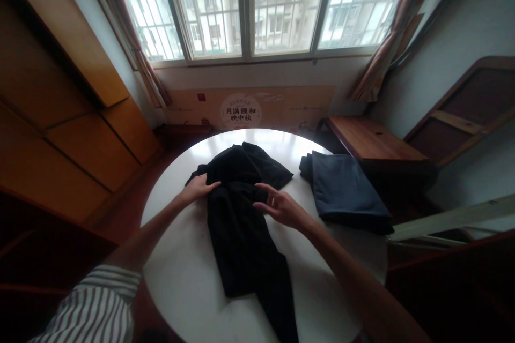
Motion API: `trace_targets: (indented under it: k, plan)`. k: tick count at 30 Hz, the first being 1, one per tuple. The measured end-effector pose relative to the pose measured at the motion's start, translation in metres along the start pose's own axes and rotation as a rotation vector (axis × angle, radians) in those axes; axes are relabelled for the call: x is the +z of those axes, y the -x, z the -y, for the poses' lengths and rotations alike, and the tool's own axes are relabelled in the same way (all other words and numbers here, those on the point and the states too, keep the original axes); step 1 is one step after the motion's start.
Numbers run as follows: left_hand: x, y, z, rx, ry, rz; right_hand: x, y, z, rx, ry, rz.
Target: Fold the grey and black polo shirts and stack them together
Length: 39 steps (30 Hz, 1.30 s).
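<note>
A crumpled black garment (237,225) lies spread lengthwise across the white round table (181,262), with one long part trailing toward me past the table's near edge. My left hand (198,188) rests flat on its left side, fingers on the cloth without a visible grip. My right hand (281,207) is open with fingers spread, just over the garment's right side; I cannot tell whether it touches the cloth. A folded dark blue garment (344,191) lies at the table's right edge, apart from both hands. A striped sleeve (96,300) covers my left upper arm.
A wooden bench (372,138) stands beyond the table on the right, next to a dark wooden chair back (462,102). Wooden cabinets (60,139) line the left wall. A barred window (249,5) and a printed board (249,110) stand ahead.
</note>
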<state>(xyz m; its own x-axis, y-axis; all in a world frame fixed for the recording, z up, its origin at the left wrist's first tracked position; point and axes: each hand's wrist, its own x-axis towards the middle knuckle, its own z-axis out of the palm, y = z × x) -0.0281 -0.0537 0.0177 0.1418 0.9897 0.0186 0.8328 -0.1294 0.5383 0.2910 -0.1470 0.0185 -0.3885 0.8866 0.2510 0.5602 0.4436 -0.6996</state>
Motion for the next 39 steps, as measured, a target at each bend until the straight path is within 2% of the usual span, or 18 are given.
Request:
trace_targets:
  k: [2, 6, 9, 12, 14, 15, 18, 20, 23, 25, 28, 30, 31, 32, 33, 36, 37, 39]
  plan:
    - [-0.002, -0.001, 0.001, 0.035, 0.073, 0.019, 0.011, 0.003, 0.004, -0.019, 0.147, 0.141]
    - [-0.014, -0.007, 0.007, 0.017, 0.232, -0.144, 0.02, 0.005, 0.002, -0.045, 0.313, 0.121]
    - [-0.031, -0.012, 0.015, 0.024, 0.306, -0.294, 0.007, 0.002, -0.003, 0.036, 0.322, 0.082]
    - [-0.051, -0.019, 0.023, -0.082, 0.207, -0.459, -0.016, -0.001, -0.006, 0.128, 0.32, -0.103]
    - [-0.06, -0.025, 0.025, -0.151, 0.136, -0.466, -0.028, -0.002, -0.007, 0.104, 0.271, -0.248]
    - [-0.062, -0.028, 0.024, -0.166, 0.152, -0.43, -0.03, -0.002, -0.007, 0.059, 0.223, -0.263]
    - [-0.056, -0.026, 0.007, -0.105, 0.322, -0.297, -0.025, -0.001, -0.004, -0.083, 0.073, -0.132]
    - [-0.042, -0.011, -0.015, 0.027, 0.361, -0.25, -0.017, -0.002, -0.001, -0.105, 0.031, -0.152]
    - [-0.011, 0.034, -0.06, 0.356, 0.281, -0.145, -0.008, -0.003, 0.004, -0.119, -0.018, -0.326]
    - [0.009, 0.07, -0.091, 0.624, 0.24, 0.126, -0.006, -0.003, 0.005, -0.107, -0.107, -0.38]
    - [0.023, 0.11, -0.127, 0.934, 0.245, 0.606, -0.005, -0.004, 0.002, -0.008, -0.271, -0.317]
    - [0.018, 0.118, -0.138, 1.014, 0.278, 0.811, -0.003, -0.003, -0.004, 0.073, -0.272, -0.218]
    - [0.011, 0.114, -0.138, 1.003, 0.304, 0.841, -0.001, -0.004, -0.007, 0.093, -0.23, -0.175]
    - [0.004, 0.105, -0.135, 0.965, 0.332, 0.807, 0.0, -0.004, -0.01, 0.095, -0.178, -0.14]
    - [-0.004, 0.092, -0.128, 0.902, 0.355, 0.703, 0.002, -0.004, -0.014, 0.082, -0.133, -0.113]
    - [-0.019, 0.037, -0.093, 0.64, 0.307, 0.133, 0.003, -0.004, -0.02, 0.021, -0.079, -0.071]
    - [-0.02, 0.017, -0.078, 0.548, 0.237, -0.012, 0.003, -0.004, -0.021, 0.008, -0.083, -0.058]
    - [-0.014, -0.017, -0.052, 0.454, 0.08, -0.094, 0.001, -0.005, -0.02, -0.022, -0.104, -0.037]
